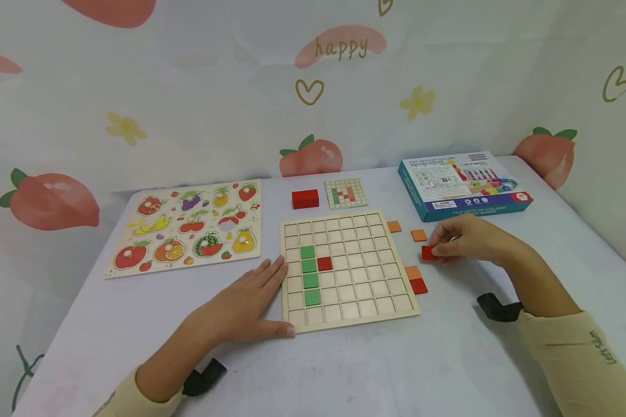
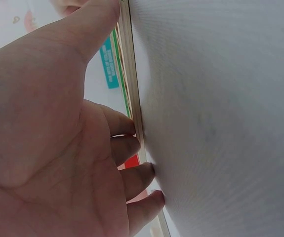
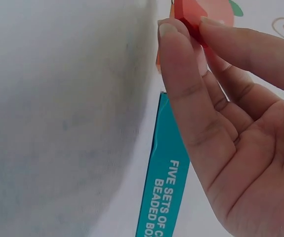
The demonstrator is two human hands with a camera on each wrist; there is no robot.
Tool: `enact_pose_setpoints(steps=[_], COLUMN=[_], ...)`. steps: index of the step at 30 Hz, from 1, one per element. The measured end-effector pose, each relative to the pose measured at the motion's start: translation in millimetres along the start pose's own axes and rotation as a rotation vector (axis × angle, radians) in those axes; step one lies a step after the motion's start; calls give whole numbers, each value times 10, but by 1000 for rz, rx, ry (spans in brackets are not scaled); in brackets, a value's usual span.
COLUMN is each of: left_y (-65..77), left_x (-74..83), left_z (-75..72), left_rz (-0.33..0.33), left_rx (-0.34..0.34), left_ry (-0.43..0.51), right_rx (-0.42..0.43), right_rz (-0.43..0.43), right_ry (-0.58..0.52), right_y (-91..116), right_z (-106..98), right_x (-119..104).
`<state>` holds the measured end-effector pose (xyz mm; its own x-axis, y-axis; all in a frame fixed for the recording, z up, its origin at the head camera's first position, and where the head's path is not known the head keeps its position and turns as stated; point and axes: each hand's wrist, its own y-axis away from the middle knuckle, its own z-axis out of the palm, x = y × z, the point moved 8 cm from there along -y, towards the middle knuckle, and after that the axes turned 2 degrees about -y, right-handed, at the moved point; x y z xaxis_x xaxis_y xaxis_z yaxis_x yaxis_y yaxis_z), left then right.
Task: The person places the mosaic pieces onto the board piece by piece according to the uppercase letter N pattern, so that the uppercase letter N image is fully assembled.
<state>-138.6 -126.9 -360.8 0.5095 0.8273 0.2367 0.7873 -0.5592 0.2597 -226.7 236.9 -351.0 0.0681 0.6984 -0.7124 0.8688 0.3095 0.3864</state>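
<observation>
A wooden grid board (image 1: 349, 310) lies flat on the white table, with several green square tiles (image 1: 310, 280) in one column and a red tile (image 1: 324, 263) beside the column. My left hand (image 1: 250, 301) rests at the board's left edge, fingers extended, thumb at the near corner; in the left wrist view the fingertips (image 2: 144, 173) meet the board's side. Right of the board, my right hand (image 1: 469, 240) pinches a red square tile (image 3: 193, 19) between thumb and fingers. Near it lie loose orange tiles (image 1: 419, 235) and another red tile (image 1: 418, 286).
Behind the board are a red block (image 1: 305, 199) and a small pattern card (image 1: 346, 193) with a coloured grid. A fruit puzzle board (image 1: 179, 260) lies at the left. At the back right sits a teal-edged box (image 1: 448, 211). A patterned cloth backdrop (image 1: 214, 87) rises behind the table.
</observation>
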Motion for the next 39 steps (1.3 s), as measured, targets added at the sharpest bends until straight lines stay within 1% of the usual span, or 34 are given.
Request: enact_pose_setpoints(steps=[7, 13, 22, 27, 33, 39], left_y=[4, 4, 4, 1, -2, -1], left_x=[0, -6, -2, 2, 0, -6], left_z=[-8, 4, -3, -8, -9, -1], left_rz=[-8, -12, 3, 4, 5, 1], left_rx=[-7, -11, -1, 2, 4, -1], left_ry=[2, 9, 7, 0, -3, -1], right_rx=[19, 18, -30, -51, -58, -101], right_rz=[-23, -42, -84, -91, -92, -121], right_ry=[4, 12, -23, -46, -50, -75], right_y=[-12, -53, -104, -138, -202, -250], right_z=[28, 80, 211, 290, 394, 531], right_x=[-84, -198, -356, -432, -537, -682])
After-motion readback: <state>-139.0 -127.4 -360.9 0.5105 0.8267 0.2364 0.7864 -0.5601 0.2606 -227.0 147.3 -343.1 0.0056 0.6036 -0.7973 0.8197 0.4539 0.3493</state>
